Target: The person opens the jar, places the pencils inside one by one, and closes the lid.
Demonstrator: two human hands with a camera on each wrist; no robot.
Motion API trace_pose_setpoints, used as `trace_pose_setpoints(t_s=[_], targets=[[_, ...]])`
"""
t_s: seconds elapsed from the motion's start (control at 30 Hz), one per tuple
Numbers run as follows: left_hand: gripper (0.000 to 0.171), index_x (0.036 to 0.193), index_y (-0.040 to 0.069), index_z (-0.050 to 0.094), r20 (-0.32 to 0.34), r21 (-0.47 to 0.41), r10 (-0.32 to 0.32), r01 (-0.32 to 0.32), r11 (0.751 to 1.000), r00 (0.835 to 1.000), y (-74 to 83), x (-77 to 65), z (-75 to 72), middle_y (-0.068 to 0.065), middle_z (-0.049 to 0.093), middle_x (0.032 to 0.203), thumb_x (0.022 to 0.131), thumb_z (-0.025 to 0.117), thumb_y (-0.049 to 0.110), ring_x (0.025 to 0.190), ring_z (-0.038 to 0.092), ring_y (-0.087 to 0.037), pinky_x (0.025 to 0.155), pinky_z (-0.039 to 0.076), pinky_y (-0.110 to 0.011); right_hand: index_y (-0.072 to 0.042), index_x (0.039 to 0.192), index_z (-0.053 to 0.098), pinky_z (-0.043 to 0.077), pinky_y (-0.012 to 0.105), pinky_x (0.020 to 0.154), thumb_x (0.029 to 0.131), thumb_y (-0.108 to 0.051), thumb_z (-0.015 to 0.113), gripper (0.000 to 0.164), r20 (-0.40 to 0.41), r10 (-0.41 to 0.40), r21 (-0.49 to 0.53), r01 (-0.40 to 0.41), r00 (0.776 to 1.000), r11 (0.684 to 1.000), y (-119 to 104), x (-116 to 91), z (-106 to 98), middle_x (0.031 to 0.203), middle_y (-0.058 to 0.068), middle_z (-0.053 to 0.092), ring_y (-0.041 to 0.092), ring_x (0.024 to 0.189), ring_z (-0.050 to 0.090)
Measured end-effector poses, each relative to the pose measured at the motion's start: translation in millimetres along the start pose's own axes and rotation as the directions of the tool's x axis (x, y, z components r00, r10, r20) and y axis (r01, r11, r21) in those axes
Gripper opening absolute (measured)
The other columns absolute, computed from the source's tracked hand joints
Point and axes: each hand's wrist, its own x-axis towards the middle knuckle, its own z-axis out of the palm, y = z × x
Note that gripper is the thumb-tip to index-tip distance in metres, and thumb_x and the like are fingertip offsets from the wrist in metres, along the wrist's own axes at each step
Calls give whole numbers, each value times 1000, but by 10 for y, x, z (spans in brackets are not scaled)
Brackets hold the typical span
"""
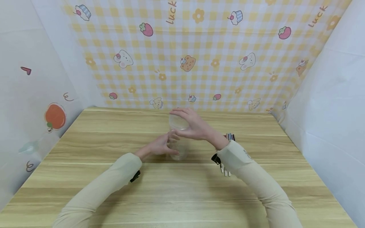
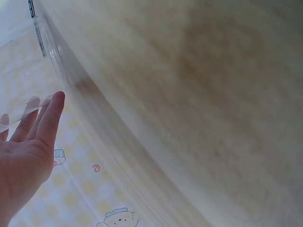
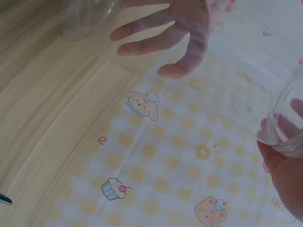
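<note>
A clear plastic jar [image 1: 182, 151] stands on the wooden table in the head view, with both hands on it. My left hand [image 1: 158, 145] holds its lower body from the left, thumb in front and fingers round the side. My right hand [image 1: 194, 124] grips the top from the right, fingers over the far edge and thumb at the near rim. In the right wrist view this hand [image 3: 286, 182] holds the ridged round rim [image 3: 283, 144], and the left hand [image 3: 182, 40] shows through the clear wall. Its fingers look long and spread in the left wrist view [image 2: 31, 146].
Several pens [image 1: 229, 137] lie on the table [image 1: 176, 196] under the right forearm, partly hidden by the sleeve [image 1: 251, 171]. A yellow checked cloth [image 1: 199, 41] hangs along the back edge, and white cloths [image 1: 328, 79] hang at both sides.
</note>
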Motion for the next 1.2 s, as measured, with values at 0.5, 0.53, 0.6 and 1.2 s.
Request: trace_pose_setpoints(t_s=[0.5, 0.53, 0.6, 1.2], targets=[[75, 131, 16, 24, 24, -34, 50, -49, 998, 998, 17, 32, 18, -22, 43, 125, 74, 72, 14, 111, 43, -37, 89, 37, -50, -14, 136, 34, 33, 37, 95, 82, -20, 59, 60, -81, 315, 331, -273, 946, 903, 4, -36, -105, 129, 9, 39, 21, 114, 40], [76, 132, 14, 23, 29, -42, 56, -55, 998, 998, 55, 18, 9, -24, 42, 124, 74, 72, 12, 111, 43, -38, 89, 36, -51, -12, 136, 33, 33, 37, 95, 82, -17, 59, 60, -101, 327, 361, -272, 939, 892, -27, -35, -137, 128, 12, 39, 23, 113, 41], [76, 132, 12, 23, 31, -47, 59, -57, 997, 998, 97, 0, -1, -25, 42, 124, 74, 72, 12, 111, 42, -40, 90, 36, -51, -5, 135, 31, 32, 35, 96, 82, -12, 57, 60, -139, 339, 415, -256, 931, 873, -94, -34, -210, 127, 18, 37, 28, 111, 43], [77, 131, 15, 26, 6, -11, 25, -25, 1000, 1000, -5, 36, 27, -14, 45, 124, 71, 75, 20, 112, 42, -32, 89, 38, -46, 12, 116, 33, 32, 46, 94, 74, 7, 57, 49, -282, 509, 630, -244, 813, 738, -29, -312, -440, 117, 27, 43, 36, 109, 42]])
